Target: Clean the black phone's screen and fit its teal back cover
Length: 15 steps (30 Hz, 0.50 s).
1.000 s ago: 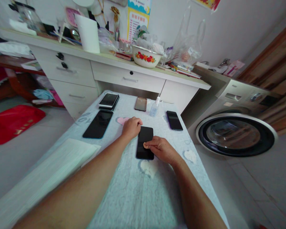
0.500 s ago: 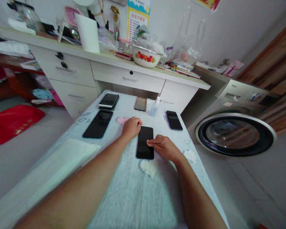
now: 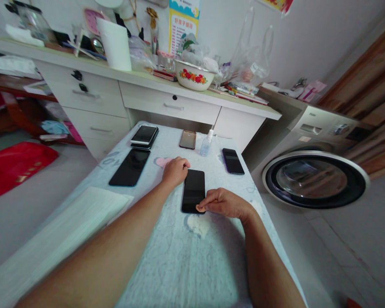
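A black smartphone [image 3: 193, 188] lies face up on the cloth-covered table in front of me. Fingers curled, my left hand [image 3: 176, 171] rests at its upper left corner; whether it grips anything is hidden. My right hand [image 3: 223, 203] presses a small orange-tan pad [image 3: 200, 208] onto the phone's lower right corner, fingers closed over it. Beyond the phone stands a clear spray bottle [image 3: 206, 143] with a white top. A phone case [image 3: 188, 139] lies to the bottle's left.
Another dark phone [image 3: 233, 161] lies at the right. A large black phone [image 3: 130, 167] and a stack of phones [image 3: 144, 135] are on the left, with a folded pale cloth [image 3: 93, 214] nearer. A desk [image 3: 173, 100] borders the far end; a washing machine [image 3: 317, 119] stands right.
My right hand has slid the pad down the screen, from its middle right to the lower right corner. My left hand stays at the upper corner.
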Tool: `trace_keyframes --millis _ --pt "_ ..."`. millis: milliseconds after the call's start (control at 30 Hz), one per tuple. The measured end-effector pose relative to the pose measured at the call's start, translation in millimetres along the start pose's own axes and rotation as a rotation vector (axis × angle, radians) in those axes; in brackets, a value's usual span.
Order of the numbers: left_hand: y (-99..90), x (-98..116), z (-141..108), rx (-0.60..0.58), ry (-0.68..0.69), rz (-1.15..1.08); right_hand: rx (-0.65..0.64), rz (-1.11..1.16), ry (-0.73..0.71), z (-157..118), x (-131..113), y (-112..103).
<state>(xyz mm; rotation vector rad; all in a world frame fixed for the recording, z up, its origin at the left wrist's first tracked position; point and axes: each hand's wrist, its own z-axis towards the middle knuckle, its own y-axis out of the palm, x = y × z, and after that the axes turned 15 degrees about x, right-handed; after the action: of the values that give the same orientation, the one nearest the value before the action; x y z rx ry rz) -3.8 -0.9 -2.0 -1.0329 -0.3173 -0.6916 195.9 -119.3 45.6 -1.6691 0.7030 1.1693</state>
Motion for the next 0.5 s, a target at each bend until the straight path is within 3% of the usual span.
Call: trace_keyframes --millis 200,500 --pt "2.8 -2 0 0.003 0.015 0.011 0.181 -0.053 -0.063 7 10 -1" --pt "2.0 -1 0 0.002 0.009 0.004 0.507 -0.471 -0.195 18 19 1"
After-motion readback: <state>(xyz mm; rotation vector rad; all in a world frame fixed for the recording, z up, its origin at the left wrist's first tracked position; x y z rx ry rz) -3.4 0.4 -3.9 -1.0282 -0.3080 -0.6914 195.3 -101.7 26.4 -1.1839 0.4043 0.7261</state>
